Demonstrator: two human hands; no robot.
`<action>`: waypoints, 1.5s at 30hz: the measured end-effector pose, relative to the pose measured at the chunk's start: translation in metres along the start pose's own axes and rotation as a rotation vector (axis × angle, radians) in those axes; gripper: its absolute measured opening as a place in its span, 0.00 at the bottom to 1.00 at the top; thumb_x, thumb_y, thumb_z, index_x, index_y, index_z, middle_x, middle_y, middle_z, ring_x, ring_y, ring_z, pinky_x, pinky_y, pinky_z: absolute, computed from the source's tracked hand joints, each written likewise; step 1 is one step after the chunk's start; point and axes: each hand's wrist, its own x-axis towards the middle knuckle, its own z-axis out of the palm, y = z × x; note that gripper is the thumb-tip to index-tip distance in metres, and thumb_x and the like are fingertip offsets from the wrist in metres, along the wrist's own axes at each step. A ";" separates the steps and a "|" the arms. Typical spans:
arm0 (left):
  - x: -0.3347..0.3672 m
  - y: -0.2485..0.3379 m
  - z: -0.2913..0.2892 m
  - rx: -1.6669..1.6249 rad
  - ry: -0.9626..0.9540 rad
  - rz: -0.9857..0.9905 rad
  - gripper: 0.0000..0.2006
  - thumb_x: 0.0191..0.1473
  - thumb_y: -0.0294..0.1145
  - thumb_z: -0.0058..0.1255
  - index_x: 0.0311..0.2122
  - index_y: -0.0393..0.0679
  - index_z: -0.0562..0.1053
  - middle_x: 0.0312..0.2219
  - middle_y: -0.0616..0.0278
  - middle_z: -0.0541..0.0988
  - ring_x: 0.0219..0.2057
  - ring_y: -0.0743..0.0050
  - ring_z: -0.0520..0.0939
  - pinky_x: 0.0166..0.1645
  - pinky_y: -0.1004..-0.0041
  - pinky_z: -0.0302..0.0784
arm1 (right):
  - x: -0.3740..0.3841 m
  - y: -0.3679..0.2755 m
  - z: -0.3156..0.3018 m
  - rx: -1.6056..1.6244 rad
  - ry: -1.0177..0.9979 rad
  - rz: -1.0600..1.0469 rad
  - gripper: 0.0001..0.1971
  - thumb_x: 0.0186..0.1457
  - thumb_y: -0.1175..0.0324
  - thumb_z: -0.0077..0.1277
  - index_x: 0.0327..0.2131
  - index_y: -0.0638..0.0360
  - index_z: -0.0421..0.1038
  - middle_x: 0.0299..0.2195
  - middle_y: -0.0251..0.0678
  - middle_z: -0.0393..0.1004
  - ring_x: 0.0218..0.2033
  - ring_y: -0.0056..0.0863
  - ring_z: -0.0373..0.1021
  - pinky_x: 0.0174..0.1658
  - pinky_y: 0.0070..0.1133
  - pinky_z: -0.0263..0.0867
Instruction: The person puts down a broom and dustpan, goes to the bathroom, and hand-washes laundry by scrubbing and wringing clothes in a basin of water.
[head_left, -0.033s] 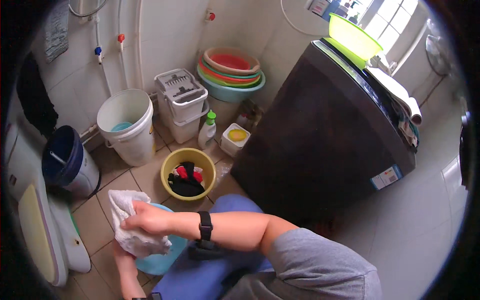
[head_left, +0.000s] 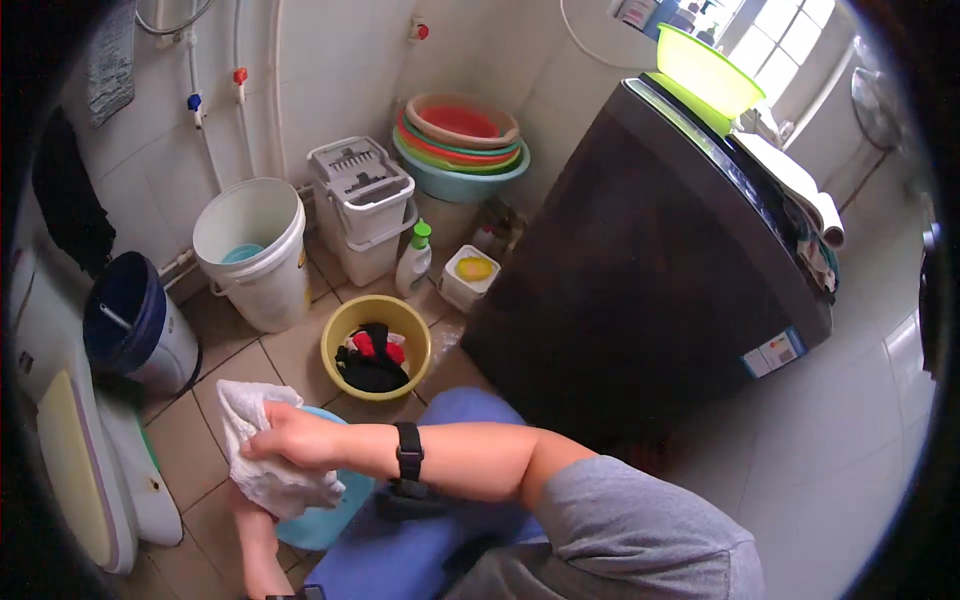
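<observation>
A damp-looking white towel (head_left: 255,403) hangs bunched over a light blue basin (head_left: 335,515) on the floor in front of me. My right hand (head_left: 300,437) is closed on it, the thumb pressed against the cloth. From below, my left hand (head_left: 247,505) reaches up under the towel and touches it; its fingers are hidden by the cloth. Towel and forearm cover much of the blue basin. Just beyond it, a yellow basin (head_left: 328,352) holds black, red and white clothes (head_left: 372,372).
To the left stand a white bucket (head_left: 285,280), a dark blue bin (head_left: 130,320) and a toilet (head_left: 120,490). Behind the yellow basin are a green-capped bottle (head_left: 414,265), a lidded grey-white bucket (head_left: 360,215) and stacked basins (head_left: 462,180). A dark washing machine (head_left: 620,260) fills the right side.
</observation>
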 end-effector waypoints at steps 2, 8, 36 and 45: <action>-0.004 -0.005 0.004 0.356 0.052 -0.085 0.25 0.56 0.44 0.46 0.55 0.41 0.64 0.50 0.61 0.70 0.48 0.66 0.71 0.51 0.65 0.67 | 0.002 0.004 0.001 0.012 0.030 0.011 0.14 0.49 0.74 0.50 0.41 0.60 0.65 0.34 0.30 0.72 0.36 0.20 0.68 0.41 0.21 0.65; -0.016 -0.001 0.014 0.741 -0.174 -0.259 0.22 0.54 0.37 0.49 0.53 0.42 0.66 0.50 0.61 0.70 0.47 0.68 0.71 0.48 0.64 0.70 | 0.002 0.009 0.000 -0.060 0.030 -0.043 0.18 0.46 0.73 0.50 0.43 0.59 0.64 0.32 0.29 0.71 0.32 0.23 0.67 0.39 0.22 0.65; -0.036 0.036 0.006 0.638 0.071 0.169 0.21 0.57 0.28 0.45 0.56 0.37 0.63 0.51 0.59 0.70 0.52 0.68 0.69 0.56 0.69 0.62 | 0.014 0.023 -0.011 -0.196 0.184 0.060 0.16 0.44 0.67 0.53 0.38 0.60 0.67 0.29 0.34 0.71 0.29 0.27 0.67 0.34 0.30 0.66; -0.026 0.035 0.000 0.693 0.182 0.180 0.18 0.58 0.36 0.46 0.49 0.36 0.69 0.41 0.60 0.77 0.43 0.73 0.75 0.48 0.72 0.68 | 0.005 0.002 -0.031 0.032 0.194 0.185 0.13 0.44 0.77 0.50 0.37 0.63 0.67 0.30 0.35 0.73 0.30 0.27 0.72 0.33 0.23 0.69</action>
